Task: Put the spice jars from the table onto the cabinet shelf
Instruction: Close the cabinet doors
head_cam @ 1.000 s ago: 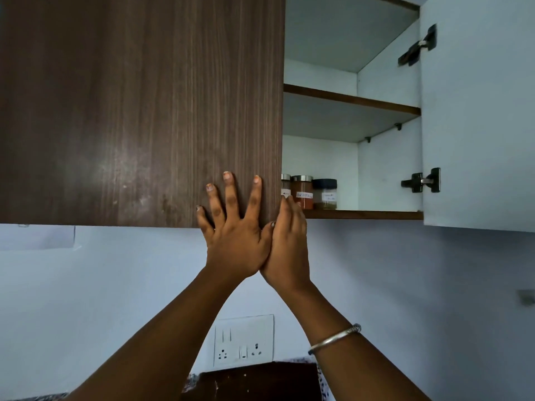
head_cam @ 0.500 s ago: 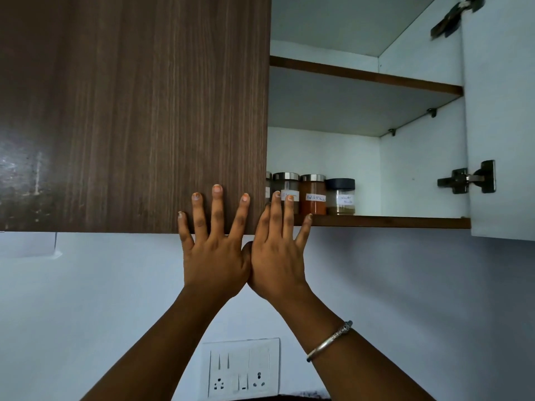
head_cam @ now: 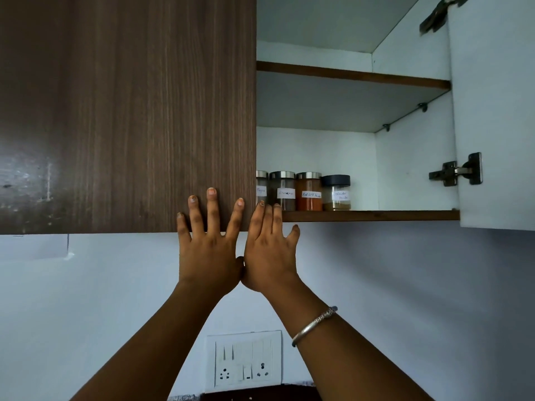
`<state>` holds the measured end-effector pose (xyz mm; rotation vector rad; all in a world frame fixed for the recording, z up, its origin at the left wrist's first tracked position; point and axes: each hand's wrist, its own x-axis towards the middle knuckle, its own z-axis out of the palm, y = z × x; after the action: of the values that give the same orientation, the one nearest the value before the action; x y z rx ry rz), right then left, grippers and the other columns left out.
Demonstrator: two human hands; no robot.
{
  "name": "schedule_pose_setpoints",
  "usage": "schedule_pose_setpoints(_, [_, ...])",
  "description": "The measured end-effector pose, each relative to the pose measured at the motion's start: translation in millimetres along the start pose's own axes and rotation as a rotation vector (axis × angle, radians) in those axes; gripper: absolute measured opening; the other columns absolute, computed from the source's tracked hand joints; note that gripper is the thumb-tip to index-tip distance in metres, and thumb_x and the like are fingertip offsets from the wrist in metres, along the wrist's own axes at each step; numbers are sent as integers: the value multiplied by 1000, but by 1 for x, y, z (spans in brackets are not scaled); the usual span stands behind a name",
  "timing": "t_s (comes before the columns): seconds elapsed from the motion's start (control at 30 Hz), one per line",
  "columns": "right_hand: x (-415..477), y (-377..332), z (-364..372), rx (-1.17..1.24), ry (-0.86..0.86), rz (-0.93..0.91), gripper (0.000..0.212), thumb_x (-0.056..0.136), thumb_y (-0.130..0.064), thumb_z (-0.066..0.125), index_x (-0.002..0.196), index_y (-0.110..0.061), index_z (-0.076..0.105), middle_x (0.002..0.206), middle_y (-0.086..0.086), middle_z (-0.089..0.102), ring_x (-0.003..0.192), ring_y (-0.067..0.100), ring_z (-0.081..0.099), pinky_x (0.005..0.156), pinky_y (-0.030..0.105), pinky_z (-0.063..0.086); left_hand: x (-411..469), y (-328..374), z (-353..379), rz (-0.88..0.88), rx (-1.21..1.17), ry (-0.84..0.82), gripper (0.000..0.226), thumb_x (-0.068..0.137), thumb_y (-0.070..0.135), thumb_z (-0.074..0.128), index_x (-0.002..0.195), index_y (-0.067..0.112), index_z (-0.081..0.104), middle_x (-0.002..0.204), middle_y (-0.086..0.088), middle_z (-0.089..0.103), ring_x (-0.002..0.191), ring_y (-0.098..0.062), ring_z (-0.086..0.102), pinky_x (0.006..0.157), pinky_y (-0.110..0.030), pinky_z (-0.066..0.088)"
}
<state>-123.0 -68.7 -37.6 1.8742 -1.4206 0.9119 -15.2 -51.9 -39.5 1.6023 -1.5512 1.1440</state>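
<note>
The wall cabinet (head_cam: 333, 105) fills the upper view, its left door (head_cam: 127, 111) shut and its right door (head_cam: 498, 111) swung wide open. Four spice jars (head_cam: 304, 191) stand upright in a row, close together, at the left end of the lower shelf (head_cam: 376, 215); the leftmost is half hidden behind the shut door's edge. By the look of it the jars are already up, so the step in hand is probably closing the cabinet. The left hand (head_cam: 208, 250) lies flat with fingers spread against the bottom corner of the shut door, holding nothing. The right hand (head_cam: 269, 250) sits just beside it, thumbs nearly touching, fingers loosely together and raised over the shelf's front edge before the jars, also empty. To close up well, the right hand should move clear of the shelf, reach across to the open door's edge and swing it gently so the jars aren't jolted.
</note>
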Motion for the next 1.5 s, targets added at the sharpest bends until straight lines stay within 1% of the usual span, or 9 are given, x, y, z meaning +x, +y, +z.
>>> schedule_pose_setpoints(0.17, [-15,2,-26,-41,-218,-1,119,72,-53,70,147,-8,-10,156,16,-13,143,38,-14,108,65,9,-15,-5,-29,96,-8,-269,103,74,73,47,143,36,-20,154,-15,-21,141,-46,-6,112,-56,16])
schedule_pose_setpoints(0.43, [-67,-5,-80,-81,-368,-85,104,78,-51,66,149,-15,-1,158,11,-7,144,36,-11,111,61,11,-63,-5,-76,259,-215,-534,100,83,53,54,146,18,-14,157,-9,-11,145,-34,7,109,-49,30])
schedule_pose_setpoints(0.6, [-104,-6,-131,51,-407,-93,76,84,-40,62,144,-11,25,151,11,27,137,32,29,105,46,35,-81,-8,-115,337,-476,-505,87,83,43,58,147,13,8,154,-8,17,134,-28,35,102,-39,42])
schedule_pose_setpoints(0.67, [-124,-2,-149,27,-314,-117,56,88,-37,54,136,-11,39,134,11,49,119,29,50,95,41,42,-88,-5,-132,387,-550,-416,73,82,39,58,141,15,24,143,-4,37,121,-23,49,91,-34,48])
schedule_pose_setpoints(0.77, [-158,9,-177,-129,-255,-157,41,91,-36,46,122,-11,51,111,9,62,102,29,57,84,38,40,-103,10,-159,508,-581,-320,58,81,37,57,131,19,36,128,0,49,109,-21,54,80,-33,51])
schedule_pose_setpoints(0.9, [-192,35,-215,-294,-271,-156,38,91,-39,44,113,-11,58,107,8,63,104,27,52,88,39,36,-121,49,-190,610,-632,-279,52,80,33,53,128,18,38,122,0,52,106,-22,54,77,-35,51])
schedule_pose_setpoints(1.07, [-227,92,-262,-387,-238,-14,54,89,-48,43,131,-15,47,125,9,56,121,28,43,104,49,26,-122,111,-234,661,-722,-236,68,80,33,57,139,18,26,133,-5,44,117,-25,48,86,-39,50])
schedule_pose_setpoints(1.23, [-257,167,-299,-515,-165,240,72,85,-60,42,144,-22,26,153,9,26,143,31,11,105,68,0,-115,187,-280,741,-725,-138,80,80,34,59,144,20,14,147,-6,30,127,-28,39,95,-41,43])
schedule_pose_setpoints(1.5, [-286,291,-362,-687,-20,407,87,80,-59,54,148,-25,13,158,13,-9,140,47,-12,106,68,-1,-109,325,-338,790,-735,-39,88,81,36,60,147,16,6,155,-8,16,138,-29,27,105,-45,37])
